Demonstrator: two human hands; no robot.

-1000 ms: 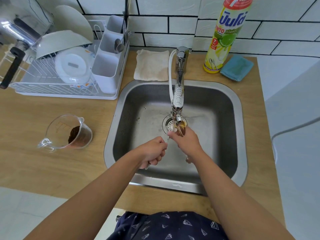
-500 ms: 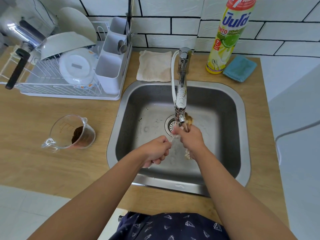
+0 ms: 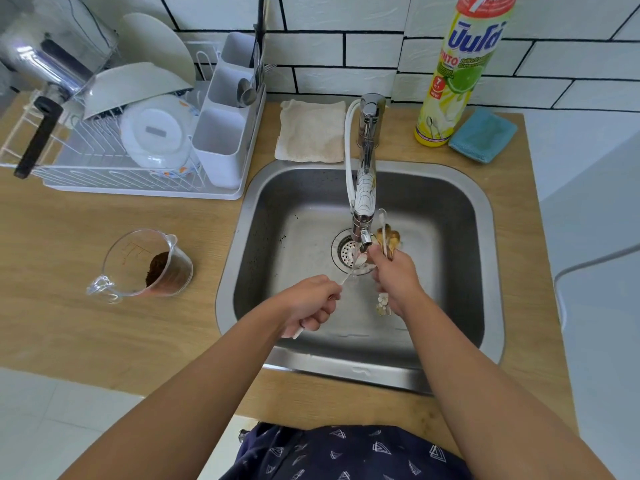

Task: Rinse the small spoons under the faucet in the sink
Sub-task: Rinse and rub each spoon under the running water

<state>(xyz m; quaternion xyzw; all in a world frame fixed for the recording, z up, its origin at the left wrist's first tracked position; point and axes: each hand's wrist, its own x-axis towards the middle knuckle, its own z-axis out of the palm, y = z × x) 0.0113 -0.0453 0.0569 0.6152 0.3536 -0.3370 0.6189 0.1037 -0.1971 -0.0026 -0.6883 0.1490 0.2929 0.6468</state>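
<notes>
The left hand (image 3: 308, 304) had pulled back a little from the right hand (image 3: 394, 275), gripping a white spoon (image 3: 353, 268) under the faucet (image 3: 365, 188). The right hand gripped gold spoons (image 3: 389, 239) beside the faucet, over the steel sink (image 3: 450, 237) in the wooden counter (image 3: 104, 323).

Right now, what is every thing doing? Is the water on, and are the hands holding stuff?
Faucet: on, water running from the spout.
Left hand: grips a white spoon, its bowl under the stream.
Right hand: holds a bunch of gold spoons upright beside the spout.
Sink: wet, drain uncovered.
Measuring cup: upright, brown powder inside.
Soap bottle: standing.
</notes>
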